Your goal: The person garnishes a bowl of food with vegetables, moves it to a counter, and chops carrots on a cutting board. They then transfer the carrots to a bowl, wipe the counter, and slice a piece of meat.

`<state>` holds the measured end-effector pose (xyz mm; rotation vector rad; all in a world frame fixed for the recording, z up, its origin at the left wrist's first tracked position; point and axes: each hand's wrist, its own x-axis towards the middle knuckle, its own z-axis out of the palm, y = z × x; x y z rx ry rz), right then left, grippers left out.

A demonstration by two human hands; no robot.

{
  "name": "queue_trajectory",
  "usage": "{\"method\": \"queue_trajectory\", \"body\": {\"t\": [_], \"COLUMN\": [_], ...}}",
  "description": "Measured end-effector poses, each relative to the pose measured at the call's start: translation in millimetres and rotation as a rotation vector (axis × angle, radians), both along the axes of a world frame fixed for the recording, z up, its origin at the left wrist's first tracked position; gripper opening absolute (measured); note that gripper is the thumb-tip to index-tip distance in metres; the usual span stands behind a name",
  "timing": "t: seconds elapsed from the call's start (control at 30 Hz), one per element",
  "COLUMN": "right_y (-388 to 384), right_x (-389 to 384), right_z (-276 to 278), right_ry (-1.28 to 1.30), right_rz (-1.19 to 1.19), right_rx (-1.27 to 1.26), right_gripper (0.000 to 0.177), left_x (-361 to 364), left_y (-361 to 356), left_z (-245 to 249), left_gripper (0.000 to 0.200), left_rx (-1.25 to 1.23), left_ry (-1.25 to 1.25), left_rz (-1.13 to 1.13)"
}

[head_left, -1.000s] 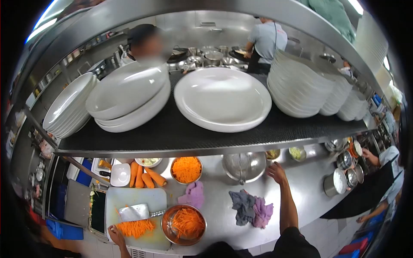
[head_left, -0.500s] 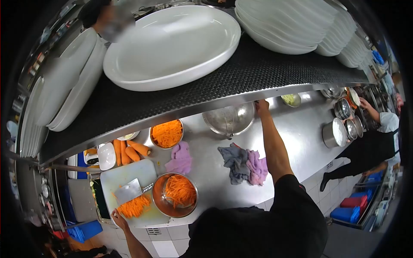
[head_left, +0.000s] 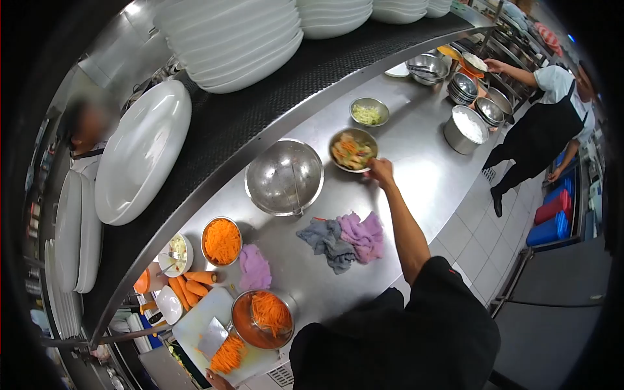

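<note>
At the far side of the steel table, my right hand (head_left: 381, 171) pinches the rim of a small metal bowl (head_left: 351, 168) holding mixed vegetables with orange strips. My left hand (head_left: 218, 379) is low in view by the near edge of the white cutting board (head_left: 190, 324), its visible fingers stretched out. On that board lie a cleaver (head_left: 212, 337) and a pile of shredded carrot (head_left: 228, 355). Beside the board stands a steel pot (head_left: 246, 339) with more shredded carrot in it. A large colander-like metal bowl (head_left: 276, 179) is left of the small bowl.
Grey and purple cloths (head_left: 337, 249) lie mid-table. A bowl of shredded carrot (head_left: 221, 241) and whole carrots (head_left: 184, 290) are at the left. An overhead shelf (head_left: 260, 133) carries white plates. At the far right, a co-worker (head_left: 539, 123) stands near a pot of white food (head_left: 465, 129).
The view has turned to the right. The small bowl of mixed vegetables, hidden under the shelf before, now shows out on the table at my right hand. My left hand stays near the board.
</note>
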<state>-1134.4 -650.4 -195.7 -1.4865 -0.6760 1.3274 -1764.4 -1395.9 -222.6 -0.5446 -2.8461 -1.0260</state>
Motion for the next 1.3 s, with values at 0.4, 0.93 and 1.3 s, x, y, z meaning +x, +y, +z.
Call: {"method": "queue_trajectory", "body": {"t": [0.4,0.93,1.3], "right_y": [66.3,-214.7,-210.3], "right_x": [174.0,-38.6,-39.0], "right_z": [-2.9,10.4,2.9], "right_ry": [0.361,-0.979,-0.993], "right_rz": [-0.187,1.041,0.820], "right_rx": [0.222,0.379,0.548], "right_gripper": [0.046,0.042,0.023], "left_x": [-1.3,17.0,182.3], "left_y": [7.6,4.3,322.0], "left_z": [26.5,70.3,369.9], "left_gripper": [0.068,0.053,0.027], "left_rx": [0.026,-0.013,0.863], "left_ry": [-0.204,0.444,1.156], "left_rz": [0.200,0.434,-0.623]}}
